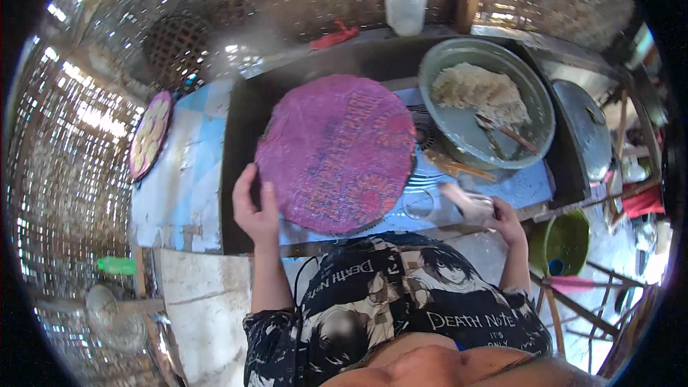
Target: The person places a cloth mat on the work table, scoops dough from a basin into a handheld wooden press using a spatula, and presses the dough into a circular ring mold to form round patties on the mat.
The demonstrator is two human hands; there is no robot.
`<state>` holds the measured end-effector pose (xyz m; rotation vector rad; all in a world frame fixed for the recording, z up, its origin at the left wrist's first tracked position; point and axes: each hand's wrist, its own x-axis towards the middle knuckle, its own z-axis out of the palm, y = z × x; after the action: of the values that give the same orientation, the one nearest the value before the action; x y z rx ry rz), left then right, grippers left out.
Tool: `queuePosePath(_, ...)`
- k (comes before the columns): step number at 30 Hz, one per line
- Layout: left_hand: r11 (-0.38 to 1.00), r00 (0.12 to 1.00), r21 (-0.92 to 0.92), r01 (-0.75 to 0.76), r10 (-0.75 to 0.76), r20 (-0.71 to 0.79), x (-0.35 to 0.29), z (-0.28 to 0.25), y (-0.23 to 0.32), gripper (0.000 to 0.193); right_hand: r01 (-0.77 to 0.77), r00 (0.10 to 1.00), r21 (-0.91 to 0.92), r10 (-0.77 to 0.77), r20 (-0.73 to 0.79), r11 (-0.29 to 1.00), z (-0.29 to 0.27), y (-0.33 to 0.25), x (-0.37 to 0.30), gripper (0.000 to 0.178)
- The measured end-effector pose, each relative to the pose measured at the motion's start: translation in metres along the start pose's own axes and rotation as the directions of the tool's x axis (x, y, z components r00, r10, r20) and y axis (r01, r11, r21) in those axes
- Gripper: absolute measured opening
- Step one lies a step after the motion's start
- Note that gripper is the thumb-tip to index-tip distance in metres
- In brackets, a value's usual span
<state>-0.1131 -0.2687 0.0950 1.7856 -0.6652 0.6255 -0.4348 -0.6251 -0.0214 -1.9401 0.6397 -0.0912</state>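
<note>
A large round board covered in pink patterned cloth or plastic (pixel 333 154) lies flat in front of me. My left hand (pixel 256 208) is at its lower left edge, thumb and fingers apart, with the fingertips by the rim. On the other side, my right hand (pixel 507 223) is closed on a pale, crumpled cloth-like thing (pixel 469 203), smeared by motion. Just beyond that hand lies a wooden-handled tool (pixel 459 165). A wide grey-green basin (pixel 427 79) holds a pale, crumbly dough-like mass (pixel 481 92) and a spoon with a brown handle (pixel 512 133).
Dark raised boards (pixel 236 165) border the work surface. A pink round tray of pale flat pieces (pixel 152 135) stands at the left. At the back are a white plastic jug (pixel 406 9) and a red cloth (pixel 335 34). Right lie a metal lid (pixel 582 129) and green bucket (pixel 573 240).
</note>
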Motion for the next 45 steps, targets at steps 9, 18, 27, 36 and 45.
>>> queuePosePath(9, 0.824, 0.602, -0.035, -0.565, 0.441, 0.666, -0.016, 0.067, 0.11, 0.045, 0.076, 0.826, 0.702, -0.439, 0.353, 0.708, 0.059, -0.17, 0.012, 0.068)
queuePosePath(18, 0.968, 0.969, 0.248, 0.045, -0.103, 0.226, -0.009, 0.009, 0.032, 0.045, 0.26, 0.92, 0.028, -0.257, 0.297, 0.965, 0.074, -0.104, 0.075, 0.025)
queuePosePath(27, 0.71, 0.993, -0.694, 0.122, -0.092, 0.08, 0.003, -0.034, 0.026, 0.024, 0.413, 0.901, -0.573, -0.223, 0.373, 0.708, 0.13, 0.0, 0.076, 0.018)
queuePosePath(36, 0.643, 0.989, -0.752, 0.146, -0.108, 0.099, 0.0, -0.036, 0.04, 0.02, 0.303, 0.938, -0.307, -0.227, 0.26, 0.902, 0.006, -0.143, 0.039, 0.014)
queuePosePath(45, 0.67, 0.984, -0.721, 0.177, -0.131, 0.12, 0.001, -0.02, 0.044, 0.021, 0.832, 0.546, -0.338, -0.758, 0.358, 0.44, 0.081, -0.203, 0.086, 0.017)
